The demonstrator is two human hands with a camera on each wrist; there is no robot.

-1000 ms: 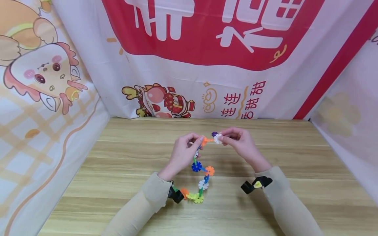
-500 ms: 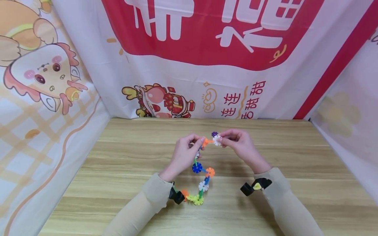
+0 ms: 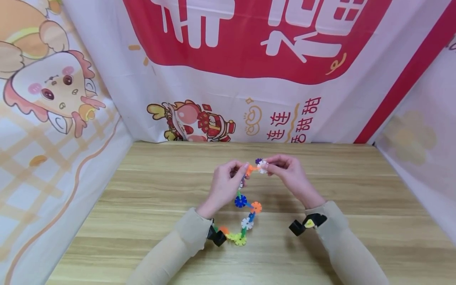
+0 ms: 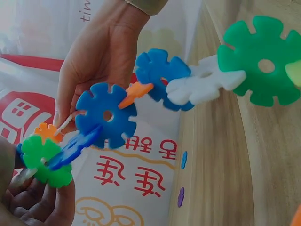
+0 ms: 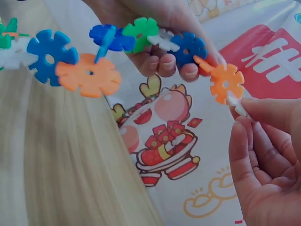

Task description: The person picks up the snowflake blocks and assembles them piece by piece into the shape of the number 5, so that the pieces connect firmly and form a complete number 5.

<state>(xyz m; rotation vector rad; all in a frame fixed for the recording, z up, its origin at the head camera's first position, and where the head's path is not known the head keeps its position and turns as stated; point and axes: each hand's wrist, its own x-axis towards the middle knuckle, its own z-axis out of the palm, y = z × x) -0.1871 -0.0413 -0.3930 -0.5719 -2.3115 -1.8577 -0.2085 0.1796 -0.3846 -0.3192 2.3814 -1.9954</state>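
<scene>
A chain of slotted plastic snowflake discs (image 3: 240,201) in blue, orange, white, green and yellow hangs from my left hand (image 3: 227,184), whose thumb and fingers pinch it near its upper end. At that end, an orange disc (image 5: 226,84) meets the edge of a white disc (image 5: 240,107). My right hand (image 3: 289,174) pinches this white disc between thumb and fingertips. How deep the slots interlock is hard to tell. In the left wrist view, a green disc (image 4: 47,161) lies close to the left fingers, with blue discs (image 4: 106,116) further along the chain.
On the wooden table (image 3: 149,221) beyond the hands lie a purple disc (image 4: 180,197) and a light blue disc (image 4: 184,160). A printed cloth (image 3: 199,87) rises behind the table, with further cloth at both sides. Each wrist carries a black camera (image 3: 296,227).
My left hand and the chain have shifted slightly to the right. The right hand dipped a little with the white disc and came back up; both hands keep their hold.
</scene>
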